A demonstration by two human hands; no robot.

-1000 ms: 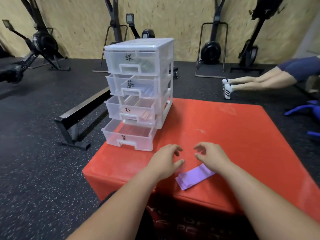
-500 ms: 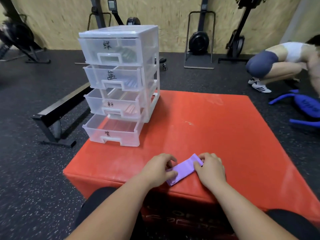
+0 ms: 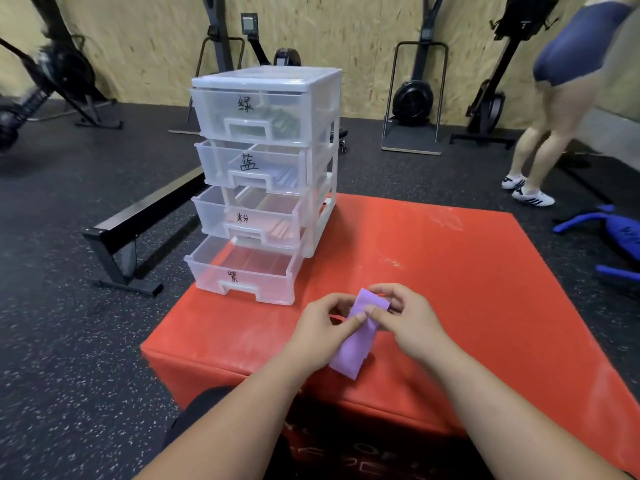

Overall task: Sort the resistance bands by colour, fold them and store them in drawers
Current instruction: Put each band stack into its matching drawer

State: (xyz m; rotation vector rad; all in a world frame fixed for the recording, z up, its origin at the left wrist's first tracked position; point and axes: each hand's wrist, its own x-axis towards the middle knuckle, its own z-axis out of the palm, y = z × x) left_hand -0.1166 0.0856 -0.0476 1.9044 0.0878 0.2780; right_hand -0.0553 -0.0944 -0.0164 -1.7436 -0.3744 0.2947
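Observation:
A folded purple resistance band (image 3: 353, 344) is lifted off the red box (image 3: 467, 289), its lower end hanging down. My left hand (image 3: 320, 332) pinches it at mid-height from the left. My right hand (image 3: 403, 318) grips its upper end from the right. A clear plastic drawer unit (image 3: 266, 174) stands at the box's far left corner. Its bottom drawer (image 3: 242, 271) is pulled out and looks empty. The pink-band drawer (image 3: 249, 216) and the blue-band drawer (image 3: 252, 168) above are partly out; the top drawer (image 3: 252, 114) holds green bands.
A black metal bench (image 3: 138, 226) stands on the dark rubber floor left of the box. A person (image 3: 568, 98) stands at the far right beside blue gear (image 3: 616, 237). Exercise machines (image 3: 415, 95) line the wooden back wall.
My hands closed on the purple band lying near the box's front edge and lifted it. The person at the right rose from a crouch to standing.

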